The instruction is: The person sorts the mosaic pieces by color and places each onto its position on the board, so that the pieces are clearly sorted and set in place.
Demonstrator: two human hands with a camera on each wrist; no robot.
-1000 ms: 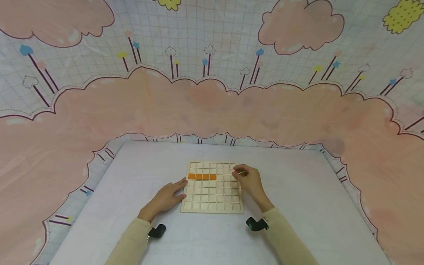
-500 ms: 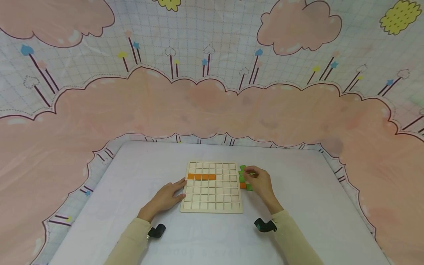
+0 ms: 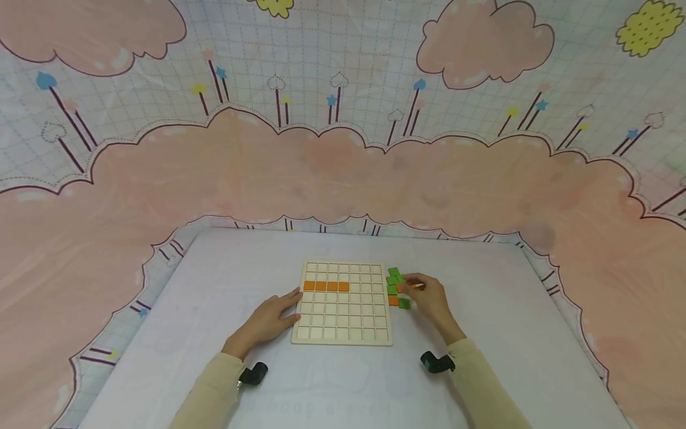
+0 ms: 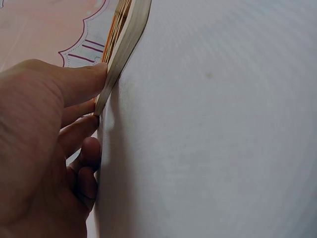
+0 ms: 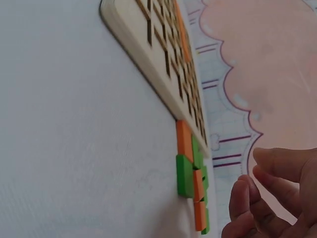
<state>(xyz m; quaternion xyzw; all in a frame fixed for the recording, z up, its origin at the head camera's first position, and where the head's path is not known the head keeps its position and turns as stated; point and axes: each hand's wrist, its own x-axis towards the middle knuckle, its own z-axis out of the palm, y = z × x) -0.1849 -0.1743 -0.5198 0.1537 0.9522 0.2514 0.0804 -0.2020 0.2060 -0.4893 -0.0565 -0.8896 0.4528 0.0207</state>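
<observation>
A pale wooden grid board [image 3: 343, 322] lies on the white table, with several orange square tiles [image 3: 327, 286] in a row in its cells. My left hand [image 3: 268, 319] rests at the board's left edge; in the left wrist view, thumb and fingertips touch the board's edge [image 4: 130, 44]. Loose green tiles [image 3: 404, 304] and orange tiles [image 5: 184, 140] lie along the right side of the board. Over the right part of these tiles hovers my right hand [image 3: 431, 298], fingers bent. The right wrist view shows a gap between thumb and forefinger, and no tile in them.
A white tabletop [image 3: 343, 381] surrounds the board. Behind and at the sides hangs a cloth [image 3: 343, 173] printed with clouds. Black devices [image 3: 436, 362] are strapped at both wrists.
My right hand has moved off the board's right edge to the right, which uncovers the loose green and orange tiles. The left hand and board have stayed in place.
</observation>
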